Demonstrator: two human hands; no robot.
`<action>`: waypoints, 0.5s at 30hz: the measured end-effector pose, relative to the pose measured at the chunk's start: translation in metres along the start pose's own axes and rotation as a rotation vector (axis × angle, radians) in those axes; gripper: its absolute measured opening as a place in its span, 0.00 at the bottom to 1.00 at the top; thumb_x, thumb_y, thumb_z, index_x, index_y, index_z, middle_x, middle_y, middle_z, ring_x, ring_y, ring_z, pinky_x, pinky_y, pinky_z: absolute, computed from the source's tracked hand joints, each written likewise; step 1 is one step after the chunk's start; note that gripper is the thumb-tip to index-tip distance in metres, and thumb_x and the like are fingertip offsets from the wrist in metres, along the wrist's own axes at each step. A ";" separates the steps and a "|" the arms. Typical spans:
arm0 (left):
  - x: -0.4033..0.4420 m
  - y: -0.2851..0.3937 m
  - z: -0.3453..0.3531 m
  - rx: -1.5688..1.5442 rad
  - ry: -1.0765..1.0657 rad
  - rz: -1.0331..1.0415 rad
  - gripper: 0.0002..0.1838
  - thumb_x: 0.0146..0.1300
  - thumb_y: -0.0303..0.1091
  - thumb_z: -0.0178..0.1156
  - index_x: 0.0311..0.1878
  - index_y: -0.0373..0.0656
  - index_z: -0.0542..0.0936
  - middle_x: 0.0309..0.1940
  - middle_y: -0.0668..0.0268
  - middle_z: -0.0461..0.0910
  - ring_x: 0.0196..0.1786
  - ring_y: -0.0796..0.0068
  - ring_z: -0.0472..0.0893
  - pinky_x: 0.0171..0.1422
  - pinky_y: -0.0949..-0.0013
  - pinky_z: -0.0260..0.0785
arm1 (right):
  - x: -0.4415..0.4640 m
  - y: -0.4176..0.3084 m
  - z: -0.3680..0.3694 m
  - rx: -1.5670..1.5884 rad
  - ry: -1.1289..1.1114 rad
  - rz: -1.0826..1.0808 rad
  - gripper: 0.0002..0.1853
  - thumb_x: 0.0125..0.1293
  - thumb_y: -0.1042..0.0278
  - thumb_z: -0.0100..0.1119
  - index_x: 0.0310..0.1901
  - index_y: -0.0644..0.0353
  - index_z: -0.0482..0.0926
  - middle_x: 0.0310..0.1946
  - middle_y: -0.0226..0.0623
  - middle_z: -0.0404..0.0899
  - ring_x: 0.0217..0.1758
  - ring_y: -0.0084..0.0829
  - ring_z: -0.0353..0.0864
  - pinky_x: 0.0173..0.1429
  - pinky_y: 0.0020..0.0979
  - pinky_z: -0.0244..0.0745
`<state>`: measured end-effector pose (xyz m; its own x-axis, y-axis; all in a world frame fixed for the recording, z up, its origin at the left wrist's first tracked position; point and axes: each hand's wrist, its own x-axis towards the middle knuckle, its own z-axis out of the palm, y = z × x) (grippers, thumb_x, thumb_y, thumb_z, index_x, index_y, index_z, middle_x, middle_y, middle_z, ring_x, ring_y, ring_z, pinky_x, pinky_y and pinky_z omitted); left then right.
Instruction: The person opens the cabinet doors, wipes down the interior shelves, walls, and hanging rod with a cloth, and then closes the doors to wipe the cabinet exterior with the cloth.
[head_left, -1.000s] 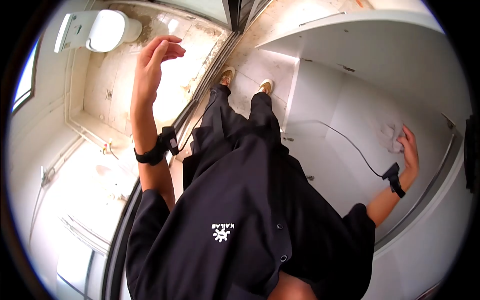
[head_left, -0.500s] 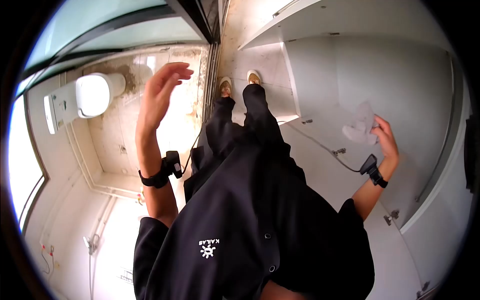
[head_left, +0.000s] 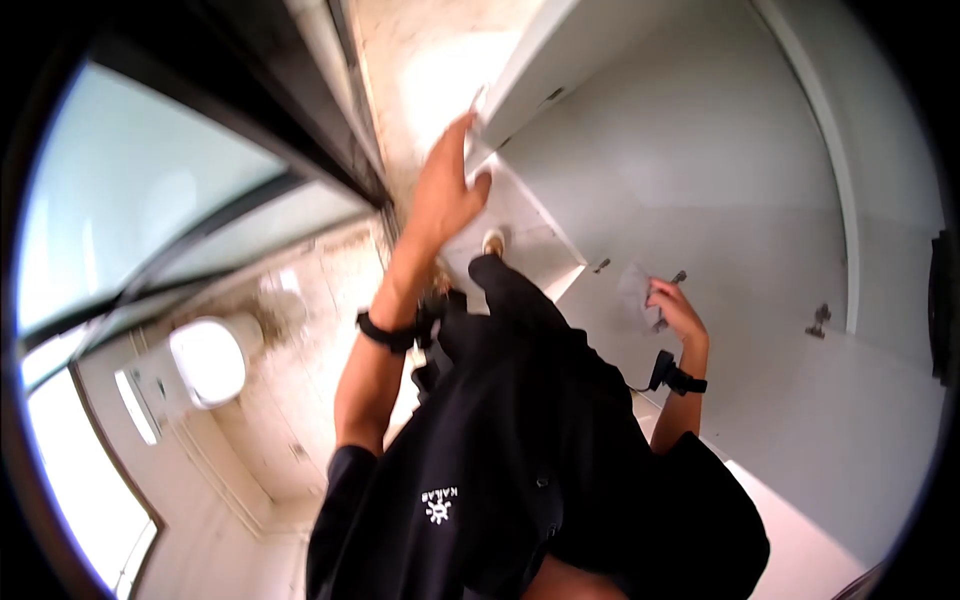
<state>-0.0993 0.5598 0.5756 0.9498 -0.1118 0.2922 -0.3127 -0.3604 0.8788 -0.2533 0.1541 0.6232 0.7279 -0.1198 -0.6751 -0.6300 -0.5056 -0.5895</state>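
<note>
My left hand point(head_left: 448, 190) reaches forward at the upper middle, its fingers stretched out beside the edge of a grey cabinet door point(head_left: 535, 75). The thumb is spread away from the fingers. Whether the fingertips touch the door edge I cannot tell. My right hand point(head_left: 680, 312) holds a crumpled light grey cloth point(head_left: 637, 296) between thumb and fingers, over the grey cabinet panels. Each wrist wears a black strap, and the right one has a small device on it.
A glass panel with a dark frame point(head_left: 330, 165) stands at the left. Beyond it are a white toilet point(head_left: 208, 362) and a stained tiled floor point(head_left: 310, 340). Metal hinges point(head_left: 819, 320) stick out along the cabinet at the right. One shoe point(head_left: 494, 241) shows ahead.
The view has turned. My left hand has moved from over the bathroom floor towards the cabinet door's edge. My right hand, still with the cloth, has come closer to my body's middle.
</note>
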 end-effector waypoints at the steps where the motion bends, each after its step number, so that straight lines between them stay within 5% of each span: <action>1: -0.010 0.014 0.004 -0.003 -0.072 -0.041 0.37 0.56 0.21 0.64 0.72 0.36 0.66 0.63 0.43 0.75 0.69 0.43 0.73 0.75 0.55 0.65 | -0.010 0.007 0.009 0.074 -0.009 0.095 0.11 0.62 0.69 0.54 0.43 0.62 0.82 0.29 0.25 0.74 0.29 0.20 0.72 0.31 0.26 0.72; 5: -0.049 0.078 0.055 -0.188 -0.413 0.164 0.40 0.53 0.20 0.60 0.74 0.37 0.66 0.68 0.41 0.73 0.69 0.41 0.74 0.77 0.54 0.65 | -0.014 0.080 0.030 0.026 -0.153 0.243 0.08 0.61 0.67 0.54 0.34 0.60 0.81 0.25 0.25 0.73 0.25 0.20 0.68 0.32 0.26 0.71; 9: -0.079 0.085 0.127 -0.326 -1.282 0.318 0.21 0.67 0.29 0.55 0.62 0.41 0.81 0.55 0.47 0.83 0.60 0.43 0.79 0.68 0.51 0.70 | -0.014 0.205 0.078 0.020 -0.096 0.278 0.11 0.63 0.62 0.56 0.29 0.60 0.81 0.22 0.28 0.74 0.25 0.19 0.70 0.30 0.30 0.70; 13: -0.087 0.063 0.147 0.084 -1.549 0.318 0.21 0.71 0.33 0.54 0.65 0.41 0.78 0.55 0.48 0.84 0.57 0.46 0.82 0.64 0.54 0.73 | -0.079 0.263 0.108 0.305 0.154 0.519 0.13 0.69 0.62 0.52 0.30 0.57 0.80 0.25 0.26 0.76 0.26 0.22 0.69 0.32 0.30 0.66; 15: -0.088 0.043 0.140 0.103 -1.310 0.208 0.21 0.72 0.35 0.54 0.65 0.41 0.77 0.54 0.50 0.85 0.53 0.44 0.84 0.59 0.52 0.75 | -0.102 0.371 0.129 0.757 0.296 0.400 0.14 0.73 0.60 0.50 0.38 0.59 0.82 0.33 0.28 0.81 0.34 0.26 0.76 0.42 0.30 0.73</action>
<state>-0.1951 0.4247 0.5353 0.2081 -0.9551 -0.2107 -0.5050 -0.2894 0.8132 -0.5959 0.0890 0.4161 0.3899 -0.4338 -0.8123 -0.7843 0.3059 -0.5398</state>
